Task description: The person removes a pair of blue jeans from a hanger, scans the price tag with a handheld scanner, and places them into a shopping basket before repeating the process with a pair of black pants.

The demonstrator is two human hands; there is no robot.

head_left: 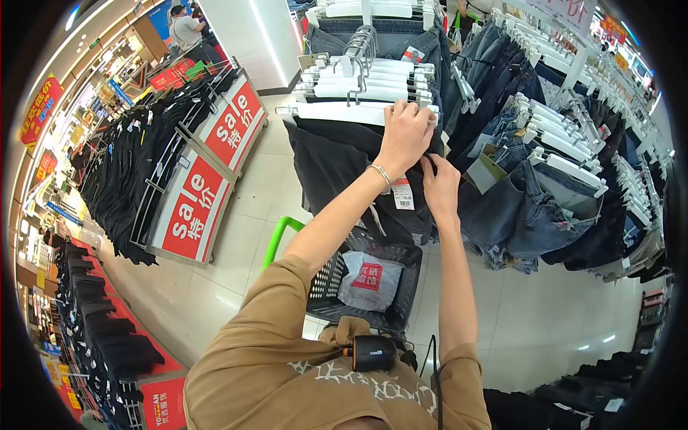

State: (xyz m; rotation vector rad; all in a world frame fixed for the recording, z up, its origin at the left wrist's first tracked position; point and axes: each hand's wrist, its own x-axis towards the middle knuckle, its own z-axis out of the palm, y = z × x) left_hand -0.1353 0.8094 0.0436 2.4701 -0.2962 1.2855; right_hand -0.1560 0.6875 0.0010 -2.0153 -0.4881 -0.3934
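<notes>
A dark garment (333, 161) hangs from a white clip hanger (337, 112) at the front of the middle rack. My left hand (407, 133) is closed on the right end of that hanger, by its clip. Just below and to the right, my right hand (439, 183) pinches the upper right edge of the dark garment. A white and red price tag (403, 193) hangs on the garment between my wrists. More white hangers (373, 72) sit close behind this one on the metal rail.
Below the garment stands a black basket cart (322, 287) with a green handle (276, 240), holding a white bag (371, 281). Racks of jeans (530, 208) line the right. Red sale signs (195, 206) front a rack on the left. A person (186, 30) is far back.
</notes>
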